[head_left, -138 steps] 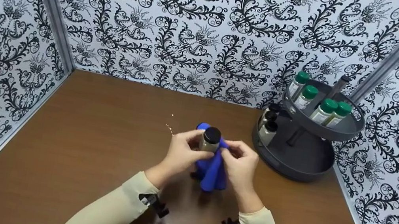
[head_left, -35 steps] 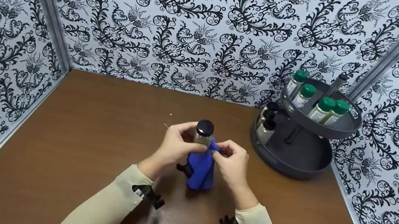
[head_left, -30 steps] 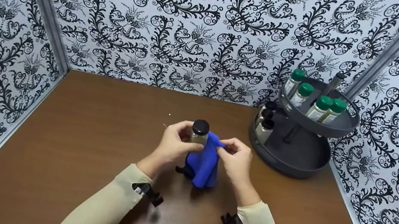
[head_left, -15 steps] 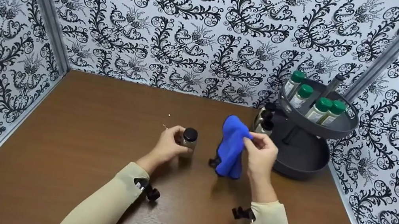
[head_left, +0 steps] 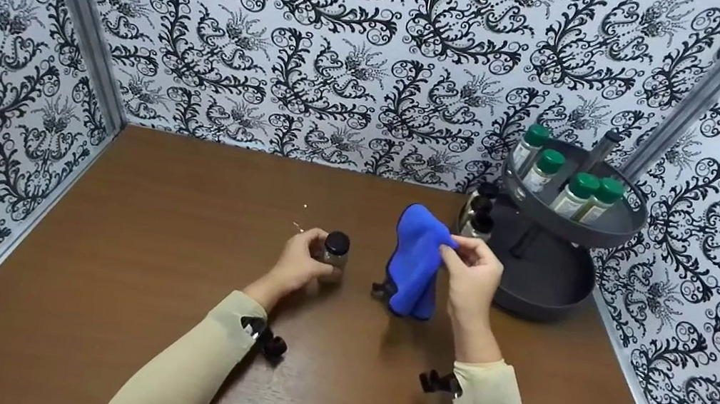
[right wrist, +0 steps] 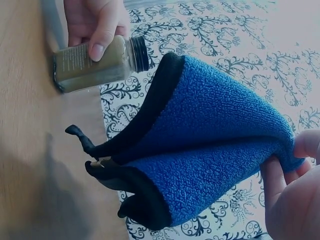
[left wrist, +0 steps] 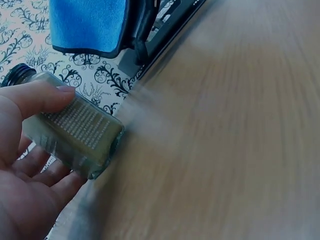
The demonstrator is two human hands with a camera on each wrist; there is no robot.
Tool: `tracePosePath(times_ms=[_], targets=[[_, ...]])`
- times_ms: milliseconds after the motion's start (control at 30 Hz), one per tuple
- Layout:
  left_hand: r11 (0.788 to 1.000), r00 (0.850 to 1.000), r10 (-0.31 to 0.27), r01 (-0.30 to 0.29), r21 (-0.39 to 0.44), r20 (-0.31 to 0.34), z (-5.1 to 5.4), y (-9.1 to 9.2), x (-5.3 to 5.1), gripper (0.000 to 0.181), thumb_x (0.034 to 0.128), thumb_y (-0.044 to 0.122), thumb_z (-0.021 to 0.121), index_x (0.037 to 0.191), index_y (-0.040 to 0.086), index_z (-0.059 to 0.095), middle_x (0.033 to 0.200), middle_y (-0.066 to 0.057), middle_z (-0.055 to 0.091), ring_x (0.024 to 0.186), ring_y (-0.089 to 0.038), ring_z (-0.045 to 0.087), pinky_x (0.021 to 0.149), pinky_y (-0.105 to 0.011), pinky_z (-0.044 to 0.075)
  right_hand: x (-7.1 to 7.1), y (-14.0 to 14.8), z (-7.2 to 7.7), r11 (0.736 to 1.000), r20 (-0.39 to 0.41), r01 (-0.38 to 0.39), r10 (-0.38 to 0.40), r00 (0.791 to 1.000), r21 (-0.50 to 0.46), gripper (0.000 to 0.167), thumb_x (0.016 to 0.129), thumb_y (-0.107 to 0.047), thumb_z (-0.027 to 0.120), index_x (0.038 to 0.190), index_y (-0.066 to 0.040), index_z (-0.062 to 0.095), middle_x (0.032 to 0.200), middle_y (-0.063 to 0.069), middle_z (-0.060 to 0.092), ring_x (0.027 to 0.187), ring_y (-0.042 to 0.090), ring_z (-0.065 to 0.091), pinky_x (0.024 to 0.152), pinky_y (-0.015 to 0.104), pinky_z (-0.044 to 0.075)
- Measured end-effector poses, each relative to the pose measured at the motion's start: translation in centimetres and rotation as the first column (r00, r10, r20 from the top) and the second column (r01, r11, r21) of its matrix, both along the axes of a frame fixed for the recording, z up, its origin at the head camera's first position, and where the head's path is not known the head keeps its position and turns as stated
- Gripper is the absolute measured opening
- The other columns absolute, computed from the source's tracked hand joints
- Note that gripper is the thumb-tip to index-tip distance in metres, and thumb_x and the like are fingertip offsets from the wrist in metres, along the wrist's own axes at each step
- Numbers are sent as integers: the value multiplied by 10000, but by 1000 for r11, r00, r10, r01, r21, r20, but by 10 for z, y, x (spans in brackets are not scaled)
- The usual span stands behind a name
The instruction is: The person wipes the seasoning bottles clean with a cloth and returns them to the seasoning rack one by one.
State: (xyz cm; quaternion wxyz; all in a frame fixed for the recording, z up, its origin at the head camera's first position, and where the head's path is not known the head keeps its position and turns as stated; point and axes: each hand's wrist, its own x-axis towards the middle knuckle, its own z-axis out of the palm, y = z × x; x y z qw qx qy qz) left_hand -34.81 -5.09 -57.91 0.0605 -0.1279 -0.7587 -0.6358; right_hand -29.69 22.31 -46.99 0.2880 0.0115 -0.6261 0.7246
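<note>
My left hand [head_left: 301, 265] grips a glass spice jar [left wrist: 80, 125] with a black lid, thumb on one side and fingers on the other. Greenish-brown powder fills the jar, and small print covers one face. It stands upright low over the table; whether its base touches the wood I cannot tell. Off to its right, my right hand [head_left: 474, 278] pinches a blue cloth [right wrist: 215, 130] by one part. The cloth hangs in folds above the table, with a black border and a black loop at its lower end. Jar and cloth are apart.
A dark grey two-tier rack [head_left: 542, 307] stands at the back right. Several green-capped jars [head_left: 574, 196] sit on its upper tier, black-capped jars [head_left: 478, 224] on the lower. Small pale crumbs [head_left: 298, 227] lie on the brown table [head_left: 184, 217]. Patterned walls enclose it.
The cloth was against the jar about a second ago. My right hand has since drawn it away to the right, while my left hand has lowered the jar slightly leftward.
</note>
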Motion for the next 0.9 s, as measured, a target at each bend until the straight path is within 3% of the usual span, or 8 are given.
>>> tracePosePath(times_ms=[267, 333, 433, 500, 600, 733, 833, 900], targets=[[999, 1000, -31, 31, -42, 4, 1, -4, -1, 580, 683, -6, 922, 1217, 57, 705, 1098, -97, 746, 990, -193, 657, 909, -317, 524, -1, 2, -1, 1000, 1, -16, 16, 1000, -13, 160, 786, 218, 717, 933, 152, 725, 750, -40, 727, 666, 72, 657, 621, 184, 566], [997, 1000, 12, -11, -70, 2, 3, 0, 2, 672, 667, 79, 978, 1270, 88, 682, 1154, -94, 744, 1046, -215, 673, 947, -351, 538, -1, 1, -1, 999, -1, -26, 26, 1000, -22, 163, 788, 216, 716, 935, 148, 727, 756, -31, 730, 666, 78, 664, 621, 189, 573], [986, 991, 130, -130, -107, -12, 6, 11, 7, 777, 630, 212, 1026, 1301, 105, 649, 1202, -106, 715, 1118, -255, 665, 999, -405, 540, -1, 1, 0, 999, -7, -35, 35, 999, -29, 164, 790, 215, 717, 941, 149, 727, 763, -21, 733, 666, 85, 668, 620, 194, 576], [968, 974, 226, -226, -109, -16, 8, 21, 11, 818, 599, 261, 1042, 1292, 101, 638, 1220, -122, 692, 1153, -283, 653, 1028, -430, 533, -1, 1, 0, 999, -10, -35, 35, 999, -28, 163, 793, 212, 718, 944, 150, 726, 764, -21, 732, 669, 85, 666, 620, 195, 574], [929, 935, 354, -353, -107, -9, 7, 35, 17, 854, 561, 285, 1053, 1271, 103, 617, 1212, -133, 652, 1161, -309, 629, 1031, -451, 518, -1, 1, -1, 999, -8, -35, 34, 999, -26, 162, 793, 210, 721, 938, 138, 731, 765, -27, 731, 678, 84, 665, 624, 194, 572], [877, 884, 467, -459, -140, 27, 5, 45, 22, 852, 567, 241, 1045, 1263, 130, 567, 1206, -124, 626, 1152, -324, 623, 1018, -468, 511, -1, 1, -1, 999, 4, -32, 32, 999, -24, 167, 790, 212, 723, 934, 127, 735, 764, -35, 730, 695, 82, 668, 632, 192, 572], [862, 868, 493, -480, -166, 51, 4, 45, 23, 796, 608, 187, 1021, 1240, 133, 541, 1201, -120, 626, 1143, -332, 630, 1013, -472, 515, 0, 0, -1, 999, 13, -37, 37, 999, -29, 167, 793, 212, 722, 929, 116, 738, 765, -34, 730, 703, 85, 671, 636, 192, 573], [862, 870, 490, -477, -173, 45, 2, 43, 23, 736, 632, 152, 989, 1217, 123, 544, 1187, -121, 645, 1130, -329, 641, 1007, -472, 519, 0, -1, -2, 998, 13, -45, 45, 999, -34, 170, 794, 214, 721, 925, 108, 739, 768, -29, 731, 709, 89, 675, 641, 194, 577]])
